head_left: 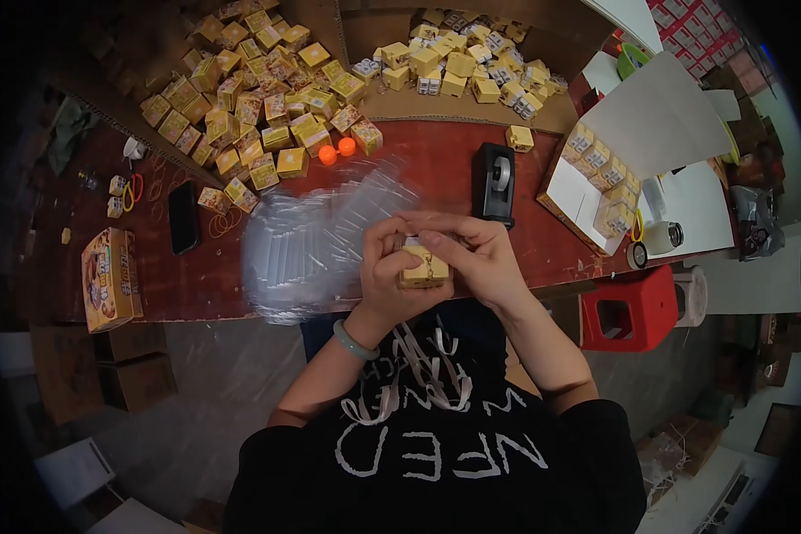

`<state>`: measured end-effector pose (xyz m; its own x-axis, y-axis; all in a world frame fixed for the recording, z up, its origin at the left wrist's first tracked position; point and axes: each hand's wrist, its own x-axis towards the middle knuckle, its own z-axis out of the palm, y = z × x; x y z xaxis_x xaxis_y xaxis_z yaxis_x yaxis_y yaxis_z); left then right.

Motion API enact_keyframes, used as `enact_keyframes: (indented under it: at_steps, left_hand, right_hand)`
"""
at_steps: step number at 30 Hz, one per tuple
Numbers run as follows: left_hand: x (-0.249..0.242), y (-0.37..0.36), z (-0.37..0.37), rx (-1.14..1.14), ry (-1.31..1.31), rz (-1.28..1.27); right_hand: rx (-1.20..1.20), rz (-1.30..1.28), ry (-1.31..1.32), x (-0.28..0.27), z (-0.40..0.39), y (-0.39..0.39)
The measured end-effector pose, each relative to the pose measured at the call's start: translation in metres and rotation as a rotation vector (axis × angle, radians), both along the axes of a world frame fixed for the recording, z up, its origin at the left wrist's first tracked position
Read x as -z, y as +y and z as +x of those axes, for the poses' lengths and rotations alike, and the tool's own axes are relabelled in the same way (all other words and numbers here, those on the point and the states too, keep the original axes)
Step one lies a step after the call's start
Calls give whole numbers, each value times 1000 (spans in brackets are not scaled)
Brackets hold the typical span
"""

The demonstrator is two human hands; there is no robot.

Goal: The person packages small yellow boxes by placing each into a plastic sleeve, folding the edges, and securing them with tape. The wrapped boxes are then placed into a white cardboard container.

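The left hand (384,287) and right hand (491,267) are together, both holding a small yellow box (427,274) near the front edge of the counter (427,151). Clear plastic pieces (289,254) lie just beside them. Farther back sits a black tape holder (488,191).

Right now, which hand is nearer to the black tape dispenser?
Right. The right hand is just below the black tape dispenser in the view; the left hand is farther away, lower and to the left.

Beyond the right fingers (445,222), red tabletop (442,165) offers passage between obstructing plastic sleeves (294,245) and tape dispenser (486,185).
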<state>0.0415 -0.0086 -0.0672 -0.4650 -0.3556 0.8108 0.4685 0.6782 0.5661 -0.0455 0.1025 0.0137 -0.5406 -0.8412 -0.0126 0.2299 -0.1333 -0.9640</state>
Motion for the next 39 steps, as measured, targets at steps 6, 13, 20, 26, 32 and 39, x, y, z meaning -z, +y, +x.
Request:
enact_keyframes:
  at_steps: [6, 13, 20, 26, 32, 39]
  left_hand:
    - [-6, 5, 5, 162, -34, 72]
    - [-11, 8, 2, 159, 6, 213]
    - [-8, 12, 4, 123, -88, 282]
    - [-11, 13, 5, 139, -86, 302]
    - [-10, 21, 3, 150, -70, 372]
    - [-5, 29, 1, 156, -129, 437]
  right_hand:
    - [42, -258, 946, 4, -11, 6]
    - [3, -229, 1099, -17, -1, 11]
    - [48, -106, 829, -11, 5, 8]
    - [33, -185, 947, -5, 3, 8]
    - [67, -243, 1064, 4, 2, 8]
    - [61, -211, 1126, 4, -2, 14]
